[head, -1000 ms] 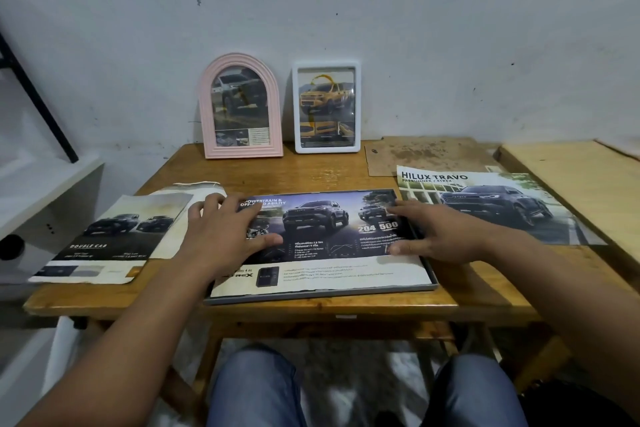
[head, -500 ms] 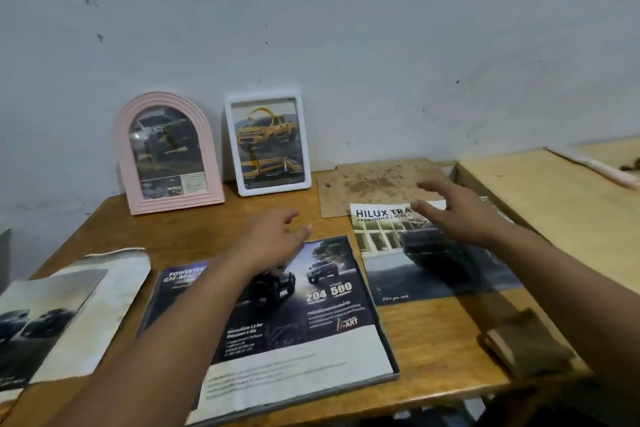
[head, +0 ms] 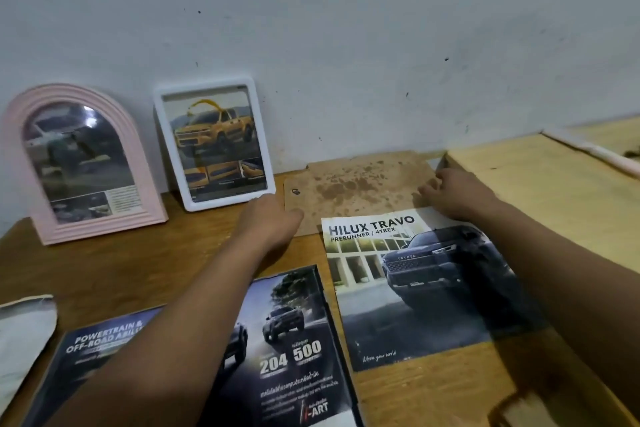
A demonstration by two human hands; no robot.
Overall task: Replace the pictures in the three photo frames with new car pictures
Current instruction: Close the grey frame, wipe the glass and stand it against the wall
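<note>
Head view: stained brown backing board (head: 360, 191) lies flat, long axis left-right, between both hands; left hand (head: 273, 218) touches its near-left corner, right hand (head: 453, 194) its right edge, neither grip visibly clenched.

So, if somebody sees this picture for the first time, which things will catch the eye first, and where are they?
Probably the two arms reaching forward: the left hand and right hand both land on a stained brown backing board lying flat at the table's far edge. Next, the HILUX TRAVO car poster just in front of that board. Then the two frames leaning on the wall at far left: a pink arched frame and a white frame showing a yellow pickup.
</note>
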